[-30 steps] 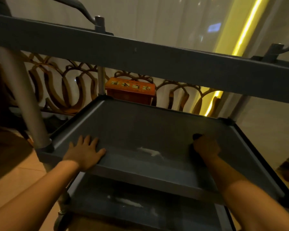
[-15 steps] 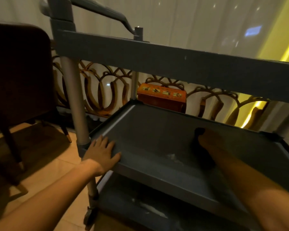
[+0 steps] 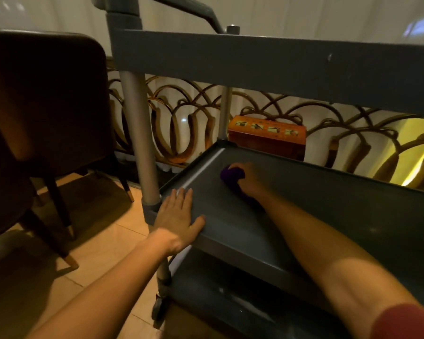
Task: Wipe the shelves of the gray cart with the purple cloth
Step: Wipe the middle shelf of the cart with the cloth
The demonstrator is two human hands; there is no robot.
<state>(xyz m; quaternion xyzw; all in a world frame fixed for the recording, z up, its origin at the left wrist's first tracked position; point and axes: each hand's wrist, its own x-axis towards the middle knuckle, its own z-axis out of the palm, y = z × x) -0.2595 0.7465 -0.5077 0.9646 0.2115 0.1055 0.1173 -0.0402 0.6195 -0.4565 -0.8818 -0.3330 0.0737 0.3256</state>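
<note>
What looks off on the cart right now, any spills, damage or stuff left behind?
Nothing damaged or askew. The one oddity is pale streaks on the bottom shelf, probably residue not yet wiped. The right hand presses the purple cloth on the middle shelf.

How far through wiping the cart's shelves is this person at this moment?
Midway, at a guess. In hand: the right hand presses the purple cloth on the middle shelf near its far left corner, while the left hand braces the front rim. Left: the bottom shelf shows pale smears. The top shelf's surface is out of sight.
</note>
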